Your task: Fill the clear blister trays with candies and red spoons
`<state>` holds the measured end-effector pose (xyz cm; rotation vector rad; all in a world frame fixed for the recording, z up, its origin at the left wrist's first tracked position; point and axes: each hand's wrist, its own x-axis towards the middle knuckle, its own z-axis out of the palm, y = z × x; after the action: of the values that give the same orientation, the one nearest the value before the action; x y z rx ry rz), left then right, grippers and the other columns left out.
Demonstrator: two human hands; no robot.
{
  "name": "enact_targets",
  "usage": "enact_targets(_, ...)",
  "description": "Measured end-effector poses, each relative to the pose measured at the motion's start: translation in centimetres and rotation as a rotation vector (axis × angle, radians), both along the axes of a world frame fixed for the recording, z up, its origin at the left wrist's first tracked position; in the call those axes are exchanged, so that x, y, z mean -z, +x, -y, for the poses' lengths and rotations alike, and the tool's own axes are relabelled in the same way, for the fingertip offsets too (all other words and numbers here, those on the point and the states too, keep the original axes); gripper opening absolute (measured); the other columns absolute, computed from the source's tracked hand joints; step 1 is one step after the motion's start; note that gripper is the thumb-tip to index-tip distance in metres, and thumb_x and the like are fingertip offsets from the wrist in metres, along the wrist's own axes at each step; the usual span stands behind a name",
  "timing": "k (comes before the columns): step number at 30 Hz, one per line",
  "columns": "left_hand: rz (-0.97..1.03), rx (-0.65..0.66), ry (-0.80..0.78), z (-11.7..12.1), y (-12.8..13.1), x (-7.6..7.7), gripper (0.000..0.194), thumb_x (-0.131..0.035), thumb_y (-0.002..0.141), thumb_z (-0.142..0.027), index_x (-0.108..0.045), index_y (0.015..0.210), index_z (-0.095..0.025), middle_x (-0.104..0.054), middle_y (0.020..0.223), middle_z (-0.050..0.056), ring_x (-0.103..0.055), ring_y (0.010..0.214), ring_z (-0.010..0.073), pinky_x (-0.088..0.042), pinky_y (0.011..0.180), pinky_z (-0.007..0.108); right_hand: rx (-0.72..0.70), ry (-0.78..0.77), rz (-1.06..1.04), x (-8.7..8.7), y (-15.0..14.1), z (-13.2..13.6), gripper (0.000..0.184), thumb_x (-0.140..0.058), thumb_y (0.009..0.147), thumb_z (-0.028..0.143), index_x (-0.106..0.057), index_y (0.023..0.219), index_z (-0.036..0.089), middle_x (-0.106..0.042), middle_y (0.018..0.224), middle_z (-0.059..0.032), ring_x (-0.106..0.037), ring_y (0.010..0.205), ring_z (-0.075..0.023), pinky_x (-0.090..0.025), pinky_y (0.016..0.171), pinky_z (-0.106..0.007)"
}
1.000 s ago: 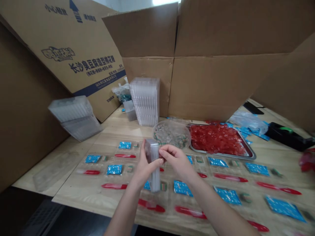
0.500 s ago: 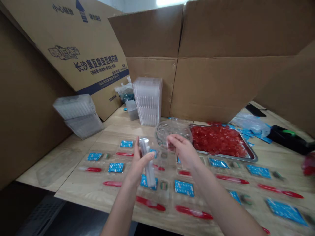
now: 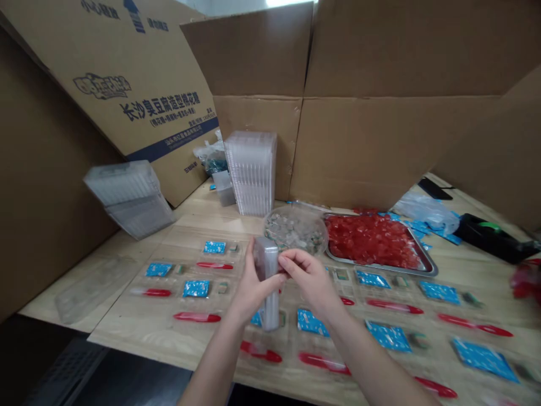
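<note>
"Where's the clear plastic stack (image 3: 270,293)?"
"Upright in the left hand (image 3: 249,287), clasped between thumb and fingers, above the surface (image 3: 127,330)."
"And the right hand (image 3: 310,279)?"
"Thumb and forefinger pinch the stack's upper edge, on its three o'clock side."
"What's around them?"
"Clear trays lie on both sides, with blue packets (image 3: 195,288) and red plastic pieces (image 3: 196,317). A round tub (image 3: 325,239) sits at one o'clock from the stack, beside a metal tray (image 3: 431,267) heaped with red pieces at two."
"Farther out?"
"A tall stack of trays (image 3: 251,175) near twelve, a leaning one (image 3: 131,197) at ten, and cardboard (image 3: 359,146) behind."
</note>
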<state>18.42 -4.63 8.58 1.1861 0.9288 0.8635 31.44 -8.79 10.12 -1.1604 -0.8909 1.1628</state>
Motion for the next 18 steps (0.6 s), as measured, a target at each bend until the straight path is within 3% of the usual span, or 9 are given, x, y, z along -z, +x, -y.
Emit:
enact_targets(6,0.018,0.022,-0.036,0.1,-0.4,-0.5,0.111,-0.077,0.063,-0.029,-0.004,0.146,-0.025,-0.044,0.133,0.013,-0.055,0.108,0.0264,-0.046,0.089,0.037,-0.136,-0.058,-0.125,-1.0,0.3,-1.1,0.025,-0.069,0.071,0.041,-0.064,0.073,0.017,-0.059,0.065,0.0025,-0.051,0.059,-0.0091,-0.041,0.057,-0.023)
enact_targets(12,0.064,-0.016,-0.034,0.0,-1.1,-0.8,0.107,-0.076,0.062,-0.028,-0.009,0.146,-0.021,-0.049,0.128,0.012,-0.054,0.11,0.0249,-0.042,0.093,0.034,-0.124,-0.029,-0.127,-1.1,-0.8,-1.3,0.025,-0.071,0.068,0.04,-0.064,0.07,0.016,-0.059,0.063,0.0023,-0.052,0.058,-0.0086,-0.042,0.055,-0.022)
enact_targets(15,0.107,-0.116,-0.047,-0.5,-1.8,-1.1,0.097,-0.073,0.066,-0.031,-0.016,0.145,-0.023,-0.054,0.122,0.009,-0.054,0.109,0.024,-0.042,0.094,0.035,-0.014,-0.007,-0.18,-0.9,0.1,-2.5,0.025,-0.072,0.067,0.04,-0.063,0.069,0.017,-0.06,0.063,0.0024,-0.054,0.058,-0.0097,-0.044,0.054,-0.022)
enact_targets(18,0.072,-0.257,-0.02,-1.4,-3.0,-1.4,0.093,-0.071,0.068,-0.034,-0.018,0.144,-0.027,-0.054,0.12,0.007,-0.054,0.108,0.023,-0.039,0.096,0.036,0.248,-0.003,-0.334,0.1,2.5,-4.5,0.025,-0.078,0.059,0.036,-0.063,0.069,0.018,-0.061,0.063,0.0031,-0.057,0.061,-0.0104,-0.048,0.06,-0.023)
